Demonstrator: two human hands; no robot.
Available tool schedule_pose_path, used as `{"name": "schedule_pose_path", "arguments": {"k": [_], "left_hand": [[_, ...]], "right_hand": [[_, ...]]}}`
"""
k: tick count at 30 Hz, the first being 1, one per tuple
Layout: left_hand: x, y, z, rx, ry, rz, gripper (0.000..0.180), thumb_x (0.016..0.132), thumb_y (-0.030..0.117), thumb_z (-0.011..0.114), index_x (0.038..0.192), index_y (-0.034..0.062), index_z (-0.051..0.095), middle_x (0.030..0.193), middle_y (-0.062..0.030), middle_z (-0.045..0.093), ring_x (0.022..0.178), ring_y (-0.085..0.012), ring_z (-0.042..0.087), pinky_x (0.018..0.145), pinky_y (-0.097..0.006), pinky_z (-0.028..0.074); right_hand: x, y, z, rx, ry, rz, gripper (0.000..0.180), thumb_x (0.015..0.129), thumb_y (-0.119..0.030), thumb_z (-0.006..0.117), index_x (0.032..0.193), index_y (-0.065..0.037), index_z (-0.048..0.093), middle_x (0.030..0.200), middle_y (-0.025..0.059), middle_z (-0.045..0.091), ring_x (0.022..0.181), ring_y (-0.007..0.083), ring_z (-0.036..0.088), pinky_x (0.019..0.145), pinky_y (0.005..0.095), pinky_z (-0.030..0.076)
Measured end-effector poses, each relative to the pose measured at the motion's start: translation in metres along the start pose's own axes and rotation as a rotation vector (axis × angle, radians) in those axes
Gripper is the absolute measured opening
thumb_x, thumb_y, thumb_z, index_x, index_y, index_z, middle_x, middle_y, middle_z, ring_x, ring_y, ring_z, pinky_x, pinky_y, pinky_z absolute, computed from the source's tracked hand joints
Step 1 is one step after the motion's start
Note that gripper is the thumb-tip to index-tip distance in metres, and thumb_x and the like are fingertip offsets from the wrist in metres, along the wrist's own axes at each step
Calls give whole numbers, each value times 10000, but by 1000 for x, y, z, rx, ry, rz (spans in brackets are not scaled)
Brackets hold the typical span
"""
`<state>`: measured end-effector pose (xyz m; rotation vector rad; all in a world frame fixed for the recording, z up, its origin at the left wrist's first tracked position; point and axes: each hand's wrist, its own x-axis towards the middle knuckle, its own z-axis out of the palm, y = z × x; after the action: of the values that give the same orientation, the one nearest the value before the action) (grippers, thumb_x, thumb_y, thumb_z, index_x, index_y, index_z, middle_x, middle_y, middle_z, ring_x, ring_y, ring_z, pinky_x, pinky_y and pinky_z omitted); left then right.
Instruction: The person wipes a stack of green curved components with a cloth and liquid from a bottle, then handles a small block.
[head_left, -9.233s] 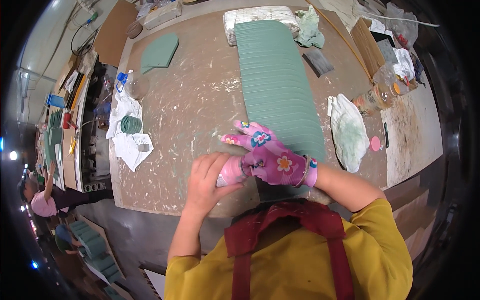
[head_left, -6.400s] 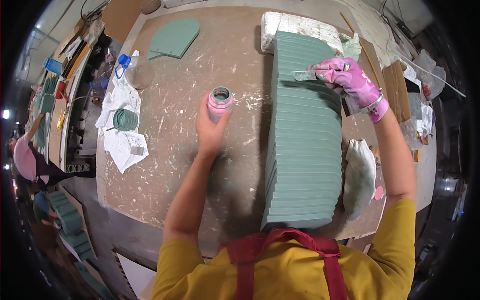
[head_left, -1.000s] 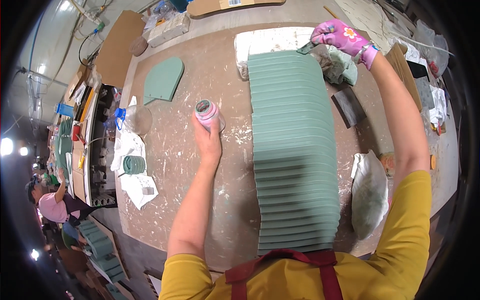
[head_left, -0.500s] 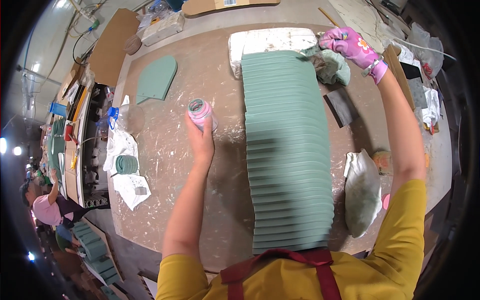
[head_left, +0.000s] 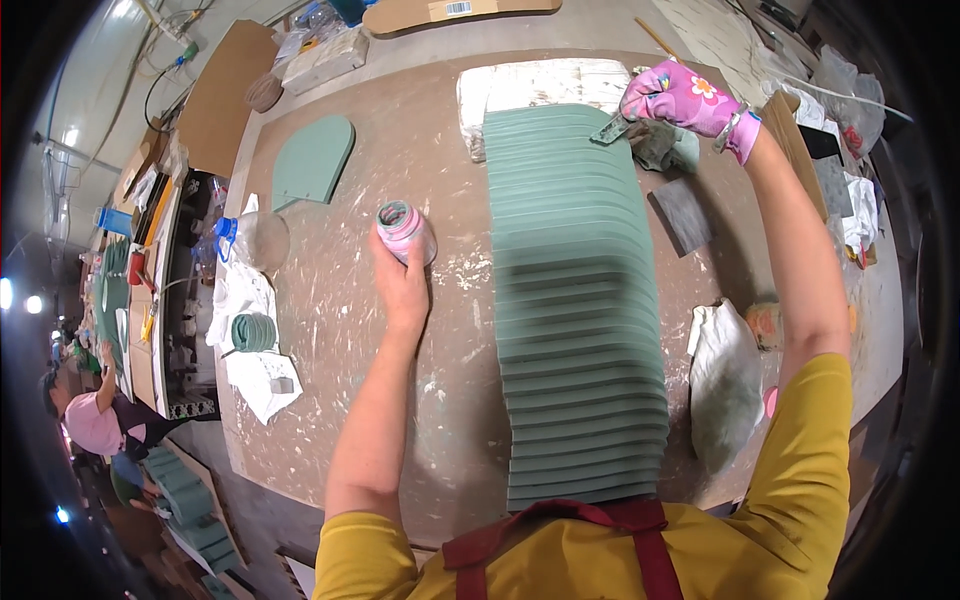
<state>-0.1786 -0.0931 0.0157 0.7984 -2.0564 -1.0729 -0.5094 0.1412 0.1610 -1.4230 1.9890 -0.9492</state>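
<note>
My left hand point(head_left: 402, 283) wrapped round a pink jar point(head_left: 403, 230), centre left, my gloved right hand point(head_left: 678, 97) pinching a flat tool point(head_left: 608, 131), upper right

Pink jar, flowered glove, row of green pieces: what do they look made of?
Pink jar: probably plastic, its wall smooth and faintly shiny; glass possible. Flowered glove: seemingly thin matte fabric, fitting closely. Green pieces: perhaps painted board, evenly coloured and matte; the core is hidden.

No words or numbers can be read. A white barcode label point(head_left: 458, 9) is on the brown cardboard point(head_left: 410, 15) at the top of the view, its details too small to make out.
</note>
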Motion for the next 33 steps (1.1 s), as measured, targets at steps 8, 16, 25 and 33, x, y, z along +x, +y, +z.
{"name": "schedule_pose_path", "arguments": {"k": [8,16,25,33], "left_hand": [[0,1,-3,-26,3,29,506,935,257,556,1331,10,360,1207,-187,530,1127,-281,523,975,-371,381],[-1,-1,-4,-28,-4,14,546,932,281,564,1350,6,345,1219,-194,534,1142,-284,523,982,-370,377],[0,-1,-2,-36,25,41,547,909,264,591,1329,-3,364,1173,-186,563,1100,-286,552,958,-378,401],[-1,4,-1,-125,-5,35,544,909,228,589,1336,-15,356,1203,-188,549,1134,-271,536,970,-367,394]], "right_hand": [[11,-14,9,-32,-19,0,187,841,-158,628,896,14,671,824,34,660,781,98,581,752,250,484],[21,-30,19,-210,17,81,208,833,-191,681,880,11,669,788,29,642,762,103,580,723,253,475],[25,-38,27,-127,8,37,175,838,-156,645,893,8,671,791,48,653,783,123,601,740,269,481],[21,-29,21,-130,49,-32,174,837,-138,623,922,7,669,790,62,661,787,132,610,777,264,488]]}}
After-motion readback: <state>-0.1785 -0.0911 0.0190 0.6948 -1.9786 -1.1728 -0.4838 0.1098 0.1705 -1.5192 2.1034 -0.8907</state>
